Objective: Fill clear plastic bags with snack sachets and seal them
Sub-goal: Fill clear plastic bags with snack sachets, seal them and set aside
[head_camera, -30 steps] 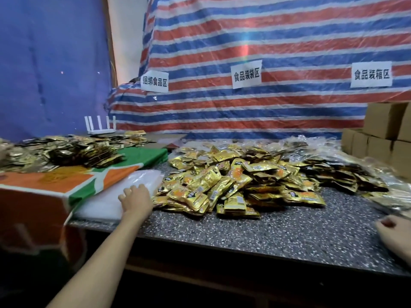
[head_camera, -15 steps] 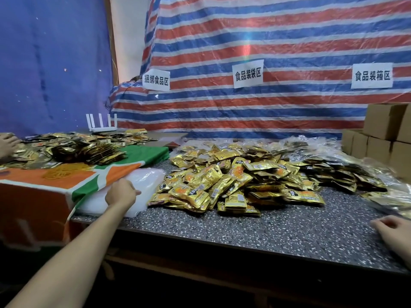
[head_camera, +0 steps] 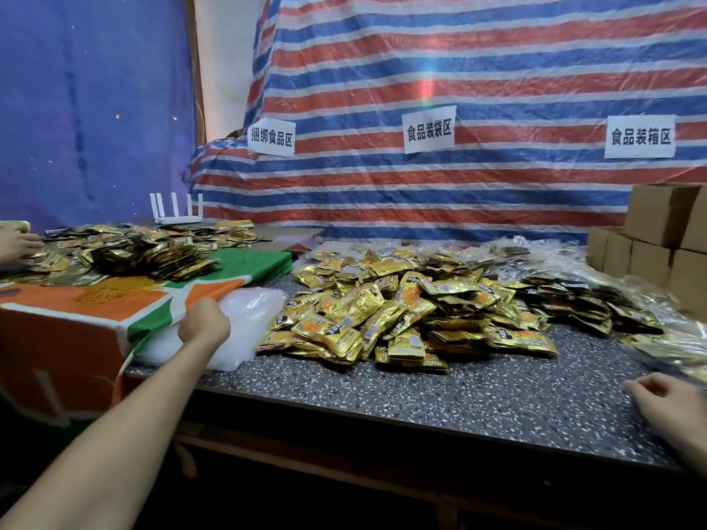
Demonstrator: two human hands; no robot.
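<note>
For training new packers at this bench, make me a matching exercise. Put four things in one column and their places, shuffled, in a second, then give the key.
Things
1. stack of clear bags
2. cardboard boxes
3. white router
4. yellow rubber bands

Places
A. stacked at the far right
B. on the orange and green cloth
C. touched by the left hand
D. at the back left, by the blue sheet

Pairs: 1-C, 2-A, 3-D, 4-B
</note>
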